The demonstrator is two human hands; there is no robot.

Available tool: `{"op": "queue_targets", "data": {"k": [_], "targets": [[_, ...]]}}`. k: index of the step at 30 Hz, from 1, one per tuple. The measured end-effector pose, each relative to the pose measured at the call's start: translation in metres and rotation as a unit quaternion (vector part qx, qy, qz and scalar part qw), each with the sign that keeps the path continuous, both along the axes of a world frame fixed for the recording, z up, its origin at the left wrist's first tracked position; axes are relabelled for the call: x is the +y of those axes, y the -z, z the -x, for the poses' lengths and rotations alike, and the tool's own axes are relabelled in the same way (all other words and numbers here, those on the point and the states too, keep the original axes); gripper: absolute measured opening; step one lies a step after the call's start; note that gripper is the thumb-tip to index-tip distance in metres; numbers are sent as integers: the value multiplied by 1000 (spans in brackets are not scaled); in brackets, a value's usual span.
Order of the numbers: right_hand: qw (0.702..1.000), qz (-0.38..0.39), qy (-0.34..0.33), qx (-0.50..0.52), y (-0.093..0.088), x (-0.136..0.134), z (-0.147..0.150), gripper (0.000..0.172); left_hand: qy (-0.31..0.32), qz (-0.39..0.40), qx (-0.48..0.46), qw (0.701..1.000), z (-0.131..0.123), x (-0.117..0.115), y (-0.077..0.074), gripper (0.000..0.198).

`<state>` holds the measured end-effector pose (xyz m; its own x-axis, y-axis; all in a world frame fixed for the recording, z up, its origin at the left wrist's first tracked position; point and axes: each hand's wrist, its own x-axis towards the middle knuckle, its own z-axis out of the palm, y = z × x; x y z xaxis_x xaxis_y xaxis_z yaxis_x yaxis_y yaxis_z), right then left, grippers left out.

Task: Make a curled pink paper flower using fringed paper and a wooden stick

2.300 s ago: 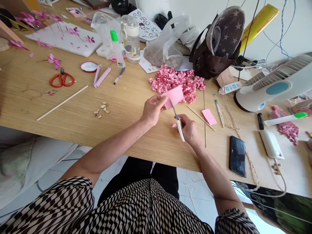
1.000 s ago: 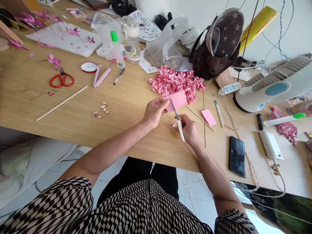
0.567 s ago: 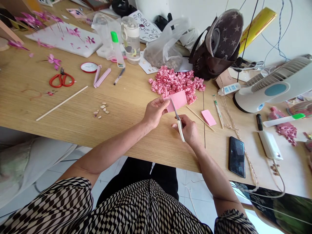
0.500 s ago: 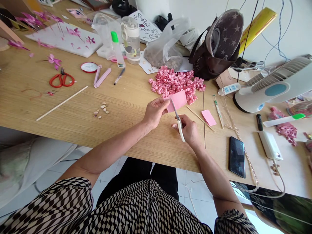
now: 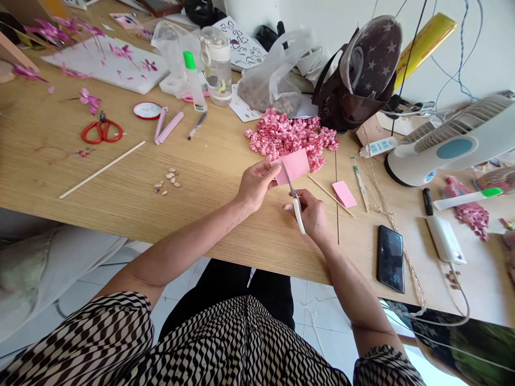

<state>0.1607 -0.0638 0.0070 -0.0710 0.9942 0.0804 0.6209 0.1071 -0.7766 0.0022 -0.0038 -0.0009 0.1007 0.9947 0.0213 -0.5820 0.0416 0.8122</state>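
Note:
My left hand [image 5: 258, 184] pinches the left end of a pink sheet of paper [image 5: 296, 164] between thumb and fingers. In my right hand [image 5: 311, 214] is a pair of scissors [image 5: 296, 208] with white handles. Their blades lie across the paper near my left thumb, pointing away from me. Just behind the paper spreads a heap of curled pink paper strips [image 5: 287, 134]. To the right of my right hand lie a smaller pink paper piece [image 5: 345, 193] and a thin wooden stick [image 5: 328, 194].
Farther right are a phone [image 5: 390, 258], a white fan [image 5: 446, 145] and a power bank with a cable [image 5: 446, 238]. Red-handled pliers [image 5: 102, 132], a long stick [image 5: 102, 170] and several small shells or seeds [image 5: 171, 179] lie left. A water bottle [image 5: 216, 67] stands at the back.
Almost nothing differs. Both hands, the scissors and the paper hold nearly the same place; the paper's right end has shifted very slightly.

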Motion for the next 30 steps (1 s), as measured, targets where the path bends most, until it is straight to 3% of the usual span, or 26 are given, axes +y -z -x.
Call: {"op": "queue_targets", "data": {"k": [12, 30], "targets": [[1000, -12, 6, 4, -1, 1, 0, 49, 4, 8, -11, 1000, 1, 0, -2, 41], [999, -10, -35, -17, 1, 2, 1, 47, -48, 9, -25, 998, 9, 11, 0, 39]]}}
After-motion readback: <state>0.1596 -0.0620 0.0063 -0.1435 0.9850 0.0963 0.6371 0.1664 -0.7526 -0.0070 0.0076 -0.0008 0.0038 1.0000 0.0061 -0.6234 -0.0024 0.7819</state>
